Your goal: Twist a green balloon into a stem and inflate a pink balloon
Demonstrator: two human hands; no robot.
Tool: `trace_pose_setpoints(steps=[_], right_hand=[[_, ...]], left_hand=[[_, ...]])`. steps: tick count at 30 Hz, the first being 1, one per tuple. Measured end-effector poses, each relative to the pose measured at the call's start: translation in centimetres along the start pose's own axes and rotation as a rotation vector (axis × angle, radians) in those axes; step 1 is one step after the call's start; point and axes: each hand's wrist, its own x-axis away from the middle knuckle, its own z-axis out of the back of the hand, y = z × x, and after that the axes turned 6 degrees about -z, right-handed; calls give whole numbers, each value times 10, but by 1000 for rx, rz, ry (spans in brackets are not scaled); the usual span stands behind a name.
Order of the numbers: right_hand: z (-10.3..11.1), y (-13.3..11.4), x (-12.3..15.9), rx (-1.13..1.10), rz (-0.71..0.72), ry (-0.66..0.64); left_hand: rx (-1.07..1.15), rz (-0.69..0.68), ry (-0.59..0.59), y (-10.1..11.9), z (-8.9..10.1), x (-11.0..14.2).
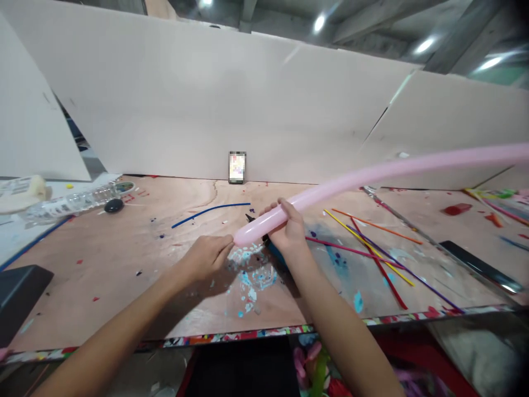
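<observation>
Gripped: pink balloon [372,175], long and inflated, my right hand [289,229] wrapped round it above the table [124,286]; left hand [206,256] pinching its tip (knot end); I'd keep the pinch firm, no slack.

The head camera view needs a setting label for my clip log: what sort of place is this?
Probably a balloon-craft workbench in a workshop. Both hands, left hand and right hand, hold a long inflated pink balloon; uninflated balloons lie on the paint-flecked table; white partition boards wall it in.
</observation>
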Motion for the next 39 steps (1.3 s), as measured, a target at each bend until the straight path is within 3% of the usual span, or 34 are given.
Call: trace_pose_setpoints(steps=[5,18,32,39], right_hand=[[12,0,-21,-88,66,109],[32,25,-21,81,119,85],[28,38,-15,37,-12,29],[28,43,-16,98,-152,34]], left_hand=[[104,113,-55,-24,0,10],[213,160,2,-33,-36,15],[248,210,76,-27,-27,15],[224,241,97,-25,-25,15]])
